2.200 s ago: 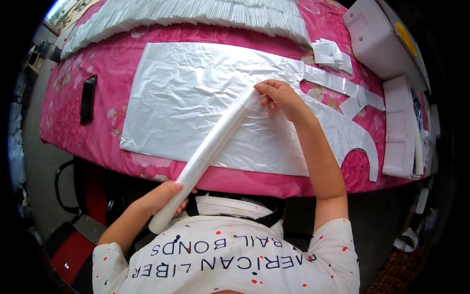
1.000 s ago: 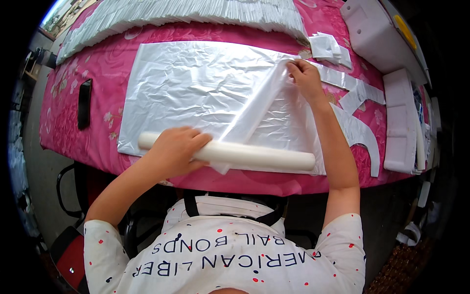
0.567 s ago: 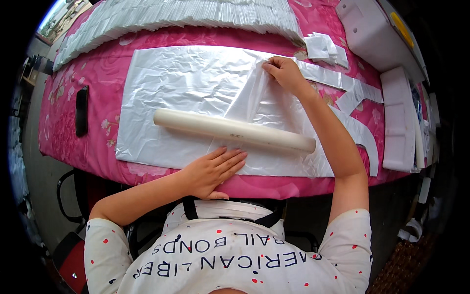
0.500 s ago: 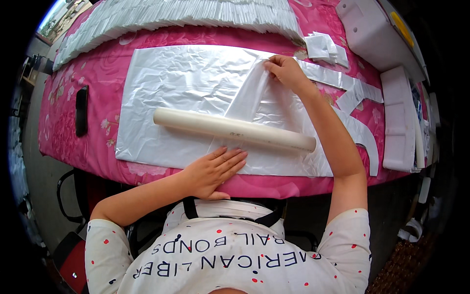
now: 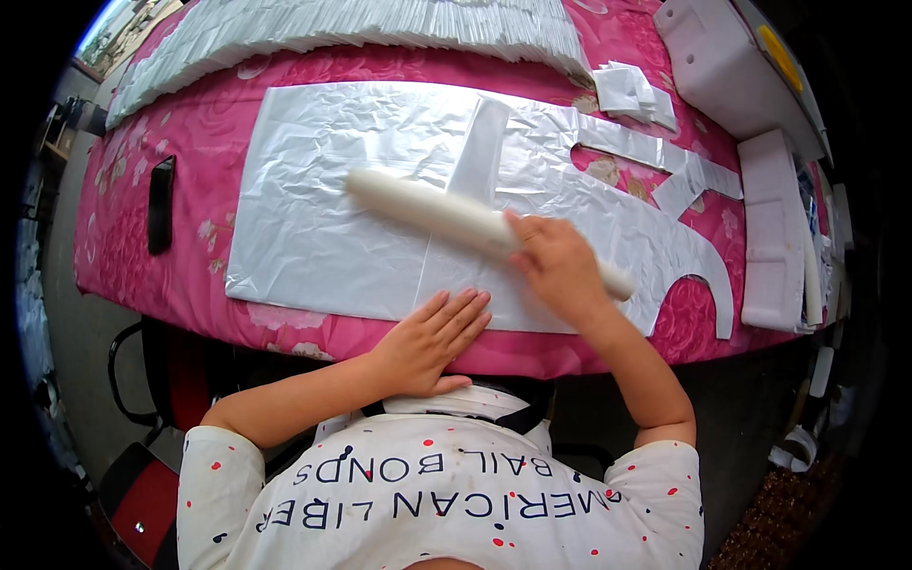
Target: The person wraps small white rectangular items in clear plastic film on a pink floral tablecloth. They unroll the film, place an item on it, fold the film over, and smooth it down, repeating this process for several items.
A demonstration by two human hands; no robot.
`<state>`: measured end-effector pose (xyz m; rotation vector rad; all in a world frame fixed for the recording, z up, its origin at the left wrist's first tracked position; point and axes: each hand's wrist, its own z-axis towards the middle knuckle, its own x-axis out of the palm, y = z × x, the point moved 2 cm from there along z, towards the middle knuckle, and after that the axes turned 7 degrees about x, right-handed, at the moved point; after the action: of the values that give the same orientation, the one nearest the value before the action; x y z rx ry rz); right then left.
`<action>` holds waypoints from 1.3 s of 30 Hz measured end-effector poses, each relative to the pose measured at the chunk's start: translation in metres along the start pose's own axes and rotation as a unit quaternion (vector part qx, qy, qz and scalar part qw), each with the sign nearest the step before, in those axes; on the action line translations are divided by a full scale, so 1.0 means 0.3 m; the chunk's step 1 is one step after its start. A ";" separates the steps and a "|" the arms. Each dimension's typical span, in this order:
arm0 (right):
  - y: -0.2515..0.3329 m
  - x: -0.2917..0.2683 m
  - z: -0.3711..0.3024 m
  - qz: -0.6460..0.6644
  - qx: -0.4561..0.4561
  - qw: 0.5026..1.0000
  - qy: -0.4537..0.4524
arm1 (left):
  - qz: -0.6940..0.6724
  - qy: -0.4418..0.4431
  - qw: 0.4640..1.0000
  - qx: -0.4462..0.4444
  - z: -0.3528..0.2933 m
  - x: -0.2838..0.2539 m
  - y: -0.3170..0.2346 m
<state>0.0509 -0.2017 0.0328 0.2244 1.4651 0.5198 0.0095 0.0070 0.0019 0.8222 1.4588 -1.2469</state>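
Observation:
A white plastic apron [image 5: 323, 237], with neck straps and curved cutouts at its right end, lies spread in front of me. On its near edge my left hand [image 5: 429, 340] rests flat, fingers stretched out. My right hand [image 5: 560, 271] is closed around a cream-coloured tube [image 5: 413, 204], blurred by motion, which slants over the middle of the apron. A narrow folded strip of the plastic [image 5: 482, 147] stretches from the tube toward the far edge.
Long rows of folded white plastic packets [image 5: 351, 28] line the table's far side. A smaller pile of packets [image 5: 632, 90] sits at the far right, near white foam boxes [image 5: 769, 228]. A black phone-like object [image 5: 161, 204] lies on the pink floral tablecloth [image 5: 204, 275] at left.
My right hand has let go of the plastic at the far edge, come nearer and gripped the tube. The tube has shifted and tilted. My left hand has slid slightly right.

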 end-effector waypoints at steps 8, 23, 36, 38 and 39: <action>-0.280 -0.156 -0.018 -0.096 0.105 0.978 -0.151 | -0.105 -0.004 0.991 0.082 -0.031 -0.054 0.084; -0.025 0.025 0.147 -0.028 -0.151 0.986 -0.068 | -0.022 0.016 0.999 0.025 -0.021 0.008 -0.003; -0.037 0.074 0.428 -0.031 -0.118 0.974 -0.193 | -0.104 -0.002 0.992 0.073 -0.041 -0.027 0.034; -0.004 0.060 0.357 0.004 -0.148 0.978 -0.146 | -0.105 -0.021 0.990 0.091 -0.062 -0.027 0.050; 0.004 0.053 0.305 0.021 -0.160 0.979 -0.123 | -0.094 -0.028 0.990 0.104 -0.071 -0.024 0.055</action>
<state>0.1408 -0.1781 0.0295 0.0618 1.1199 0.7269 0.0214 0.0321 0.0033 0.7936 1.4002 -1.5731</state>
